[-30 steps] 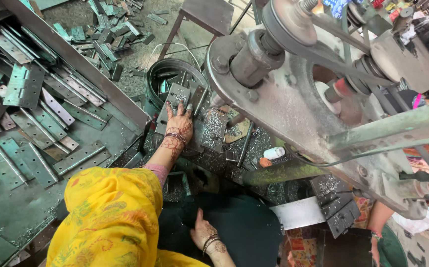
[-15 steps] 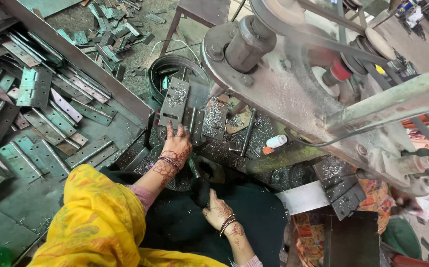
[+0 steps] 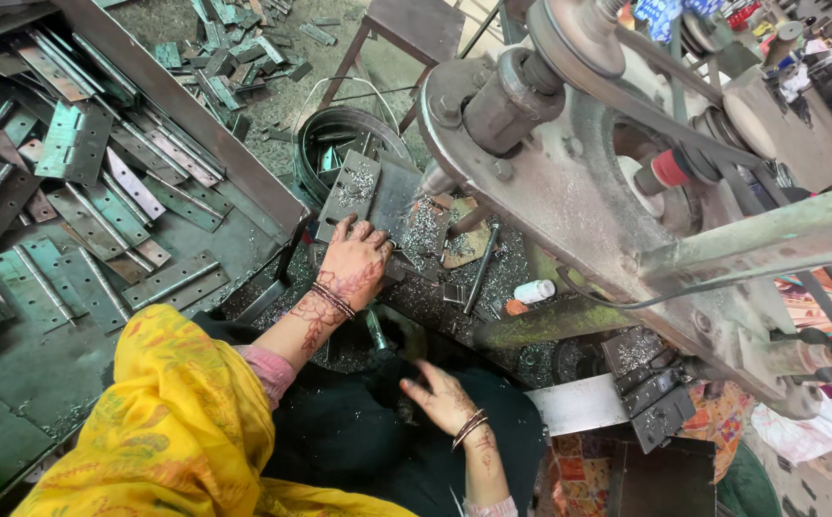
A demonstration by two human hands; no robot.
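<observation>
Hinge plates are the work in hand: one perforated grey plate [image 3: 351,194] lies on the machine bed [image 3: 454,287], its near end under the left hand [image 3: 356,260], whose fingers are spread flat and pressing on it rather than closed around it. That plate sits just left of the press head [image 3: 569,191], not yet under the tool as far as can be seen, so this piece looks only partway fed. Further left of the press head, many flat plates [image 3: 80,201] lie loose in a heap on the green tray [image 3: 13,364], and I cannot tell which are worked and which are waiting. Metal chips [image 3: 425,230] scattered over the bed beside the plate suggest pieces already cut. Below the press head, the right hand [image 3: 444,394] rests low over dark cloth, fingers loosely open and holding nothing visible. The point where the tool meets the plate is hidden behind the casting and belt wheel [image 3: 579,38]. Whether the plate is seated against a stop cannot be made out. The yellow garment [image 3: 167,421] covers the left arm's upper part.
</observation>
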